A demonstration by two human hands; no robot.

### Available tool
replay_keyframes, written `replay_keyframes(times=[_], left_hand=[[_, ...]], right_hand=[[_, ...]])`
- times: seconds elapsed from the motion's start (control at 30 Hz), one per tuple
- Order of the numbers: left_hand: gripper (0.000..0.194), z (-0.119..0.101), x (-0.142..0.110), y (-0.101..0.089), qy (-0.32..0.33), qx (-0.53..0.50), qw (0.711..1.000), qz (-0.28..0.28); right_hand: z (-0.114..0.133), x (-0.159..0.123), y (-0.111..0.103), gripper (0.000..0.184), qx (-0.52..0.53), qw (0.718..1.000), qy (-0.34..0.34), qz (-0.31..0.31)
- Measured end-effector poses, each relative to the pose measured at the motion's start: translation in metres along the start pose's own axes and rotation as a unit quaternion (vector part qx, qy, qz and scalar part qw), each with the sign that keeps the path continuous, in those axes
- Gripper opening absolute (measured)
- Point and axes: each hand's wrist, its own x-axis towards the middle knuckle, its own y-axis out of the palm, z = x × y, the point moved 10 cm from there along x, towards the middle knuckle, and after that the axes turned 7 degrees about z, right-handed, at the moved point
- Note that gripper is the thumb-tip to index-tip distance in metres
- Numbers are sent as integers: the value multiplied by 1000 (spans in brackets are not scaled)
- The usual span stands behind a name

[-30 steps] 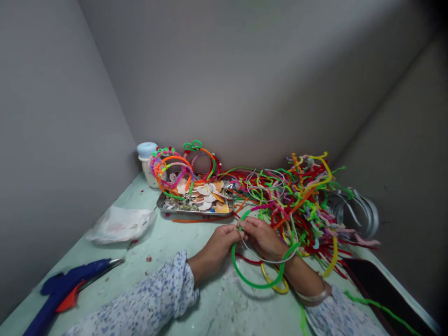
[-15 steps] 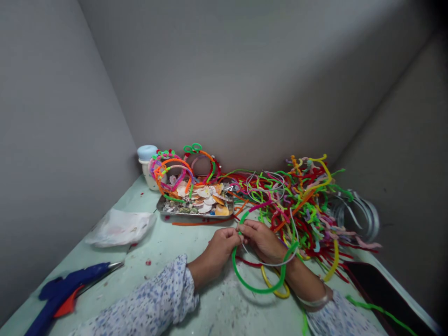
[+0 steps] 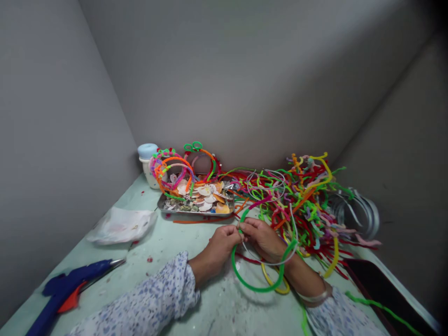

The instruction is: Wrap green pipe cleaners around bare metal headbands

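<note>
Close together over the table, my left hand [image 3: 221, 247] and my right hand [image 3: 264, 239] pinch a bent green pipe cleaner [image 3: 258, 290]. It curves down below the fingers in a wide open arc, and a short end sticks up above them. A thin pale wire [image 3: 276, 264] also runs from between the fingertips, bending round by the right wrist. The exact pinch point is hidden by the fingers. Under the right forearm lies a yellow loop [image 3: 280, 289].
Behind the hands stands a metal tray [image 3: 196, 214] of shells, with decorated headbands [image 3: 175, 161] on it. A tangled pipe-cleaner pile [image 3: 301, 205] spreads right. A blue glue gun [image 3: 66, 287], a plastic bag [image 3: 122, 226], a lidded bottle [image 3: 147, 151] and a dark phone-like slab [image 3: 381, 289] lie around.
Both hands keep their pinch on the green pipe cleaner with barely any movement. The whole view has shifted very slightly.
</note>
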Motion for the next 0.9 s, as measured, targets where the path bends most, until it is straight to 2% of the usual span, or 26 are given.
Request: replay_keyframes(times=[0.17,0.23,0.37,0.5,0.63,0.9], left_hand=[[20,-2,-2,-2,-4,15,1000,-7],[21,-1,-2,1,-16,9,1000,10],[19,1,-1,9,-27,-66,995,65],[8,6,-1,11,-39,-95,992,73],[11,7,-1,13,-48,-94,992,76],[14,9,-2,20,-45,-187,973,128]], right_hand=[[0,1,1,32,24,1000,4,9],[0,1,2,31,37,999,5,15],[2,1,1,30,56,998,7,26],[2,1,1,29,69,997,7,31],[2,0,2,28,87,996,5,34],[7,-3,5,25,106,994,-5,33]])
